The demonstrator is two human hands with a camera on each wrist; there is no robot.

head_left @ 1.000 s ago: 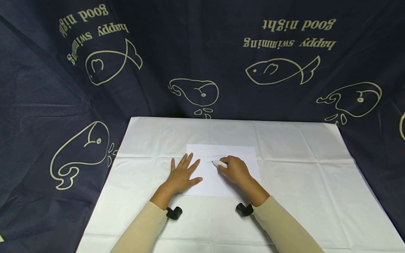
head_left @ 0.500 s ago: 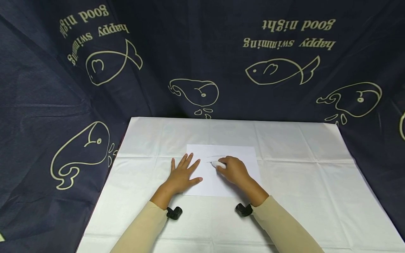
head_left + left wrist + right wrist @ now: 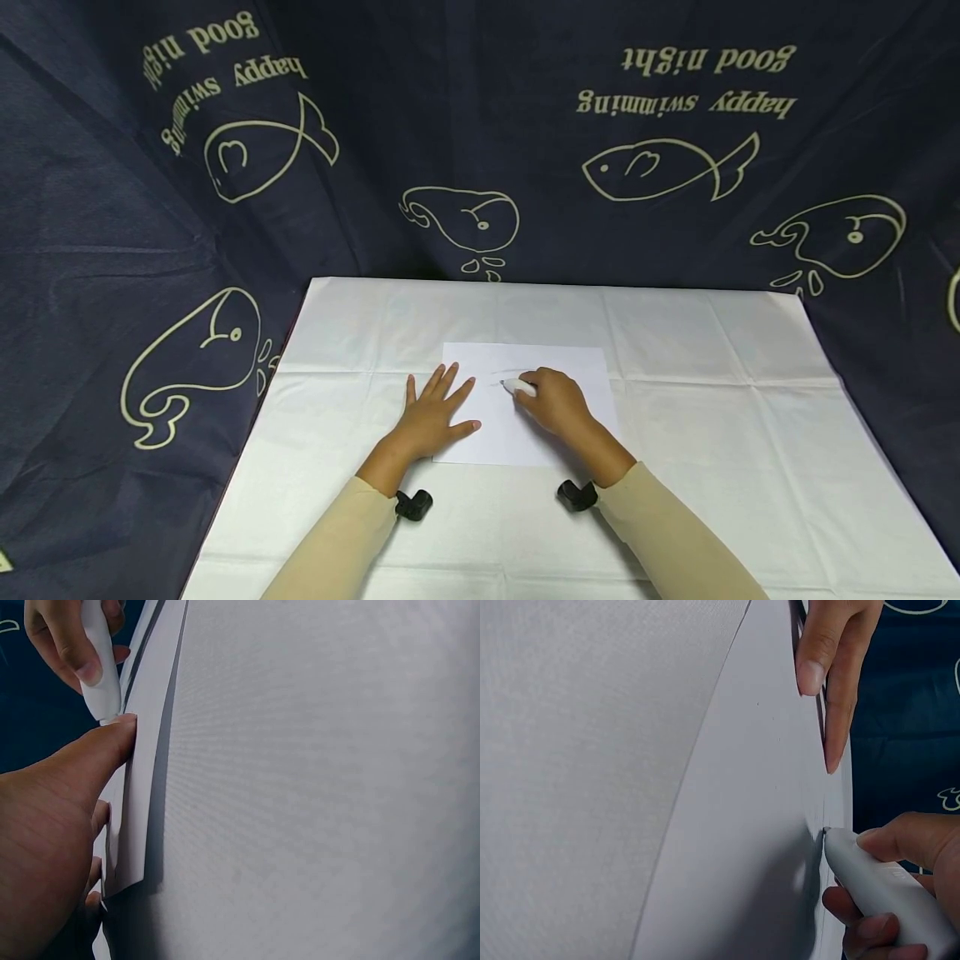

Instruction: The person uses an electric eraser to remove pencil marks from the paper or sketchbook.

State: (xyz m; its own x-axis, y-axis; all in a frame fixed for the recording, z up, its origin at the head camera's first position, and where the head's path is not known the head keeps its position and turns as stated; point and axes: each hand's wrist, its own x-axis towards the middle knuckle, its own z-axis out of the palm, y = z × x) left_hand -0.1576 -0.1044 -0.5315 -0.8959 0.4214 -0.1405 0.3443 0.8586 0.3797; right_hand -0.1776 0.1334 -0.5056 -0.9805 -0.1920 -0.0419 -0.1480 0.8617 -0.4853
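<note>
A sheet of white paper [image 3: 540, 442] lies on the table, with a few faint grey lines [image 3: 512, 371] near its upper middle. In the head view my left hand [image 3: 429, 419] rests on the paper's left edge, fingers spread and straight. My right hand [image 3: 557, 402] grips a thick white pen [image 3: 517, 387], its small dark tip at the lower faint line. Seen from the right wrist, thumb and fingers wrap the pen [image 3: 877, 877], and its tip meets the paper. The left thumb [image 3: 112, 742] lies on the sheet in the left wrist view.
A white cloth [image 3: 697, 467] with fold creases covers the table. Behind and to the left hangs a dark blue curtain [image 3: 420, 100] printed with fish, whales and lettering. A black wrist camera sits at each cuff.
The right hand and pen slid slightly left, then back a little to the right along the lower faint line. My left hand has stayed in place.
</note>
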